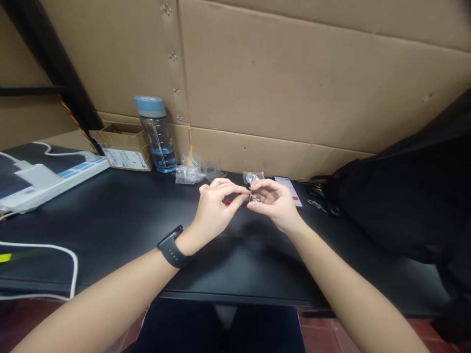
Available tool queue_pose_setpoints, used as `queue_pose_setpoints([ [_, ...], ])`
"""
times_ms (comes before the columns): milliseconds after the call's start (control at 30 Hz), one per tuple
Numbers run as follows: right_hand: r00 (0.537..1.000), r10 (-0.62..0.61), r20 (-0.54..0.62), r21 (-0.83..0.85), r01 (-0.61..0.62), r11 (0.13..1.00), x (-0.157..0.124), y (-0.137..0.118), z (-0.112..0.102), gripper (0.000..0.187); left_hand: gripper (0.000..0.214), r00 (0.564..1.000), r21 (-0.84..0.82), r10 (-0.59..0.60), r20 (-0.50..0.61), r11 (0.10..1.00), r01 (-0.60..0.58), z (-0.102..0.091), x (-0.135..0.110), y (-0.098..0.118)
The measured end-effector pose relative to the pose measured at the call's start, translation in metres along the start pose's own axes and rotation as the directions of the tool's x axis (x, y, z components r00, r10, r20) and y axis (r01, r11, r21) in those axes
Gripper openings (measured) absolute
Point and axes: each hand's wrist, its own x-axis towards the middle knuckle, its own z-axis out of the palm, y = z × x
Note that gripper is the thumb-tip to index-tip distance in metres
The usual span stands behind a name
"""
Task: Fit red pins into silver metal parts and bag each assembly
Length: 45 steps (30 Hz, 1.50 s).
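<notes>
A wall of flattened cardboard (294, 73) backs a black counter (110, 220); a black bag (405, 196) slumps on the counter to the right of the hands, likely pushed aside to leave the middle free; a white power strip (47, 179) lies far off to the left, its white cable (69, 260) looping along the near edge; beyond the left hand stand a small cardboard box (123, 147) and a blue-lidded water bottle (158, 135), both set back against the wall, out of the way of the arms; clear plastic bags (189, 172) lie crumpled just behind the hands, and a phone (290, 189) rests flat just beyond the right hand, within easy reach.

The left hand (215, 208), a dark watch (171, 247) at its wrist, and the right hand (275, 201) meet above mid-counter, each closed in a fingertip pinch on a small metal ring (250, 193); the other fingers are curled in; the grip seems suited to so small a piece, held up off the surface where both hands can get at it; the ring appears to stand on edge, its long axis roughly upright, though it is too small to be sure; small red pieces (228, 201) lie on the counter just under the left hand's fingers.
</notes>
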Motion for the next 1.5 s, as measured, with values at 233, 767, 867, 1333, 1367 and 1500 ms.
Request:
queue_pose_setpoints([
  [233,1.0,-0.009,-0.003,-0.051,0.009,0.999,0.0,0.0,0.0,0.033,0.021,0.988,-0.323,-0.153,0.004,0.935,0.146,0.005,0.0,-0.007],
  [767,0.999,-0.028,-0.042,-0.113,0.023,0.993,0.001,0.002,0.005,0.018,0.028,0.983,-0.388,-0.181,0.017,0.905,0.173,0.009,0.0,-0.01],
  [867,0.998,-0.052,-0.018,-0.133,0.05,0.99,0.001,0.0,0.008,0.022,0.027,0.983,-0.389,-0.184,0.014,0.905,0.174,0.01,-0.001,-0.01],
  [1333,0.949,-0.228,0.217,-0.59,0.314,0.744,0.004,-0.003,-0.006,0.018,0.042,0.937,-0.329,-0.15,0.317,0.909,0.257,0.011,0.005,-0.023],
  [1367,0.944,-0.232,0.236,-0.597,0.329,0.731,0.004,-0.004,-0.006,0.017,0.044,0.937,-0.274,-0.142,0.32,0.933,0.235,0.011,0.005,-0.022],
  [1500,0.927,-0.235,0.293,-0.62,0.372,0.691,0.003,-0.007,-0.005,0.015,0.039,0.934,-0.146,-0.106,0.343,0.976,0.164,0.007,0.005,-0.021],
])
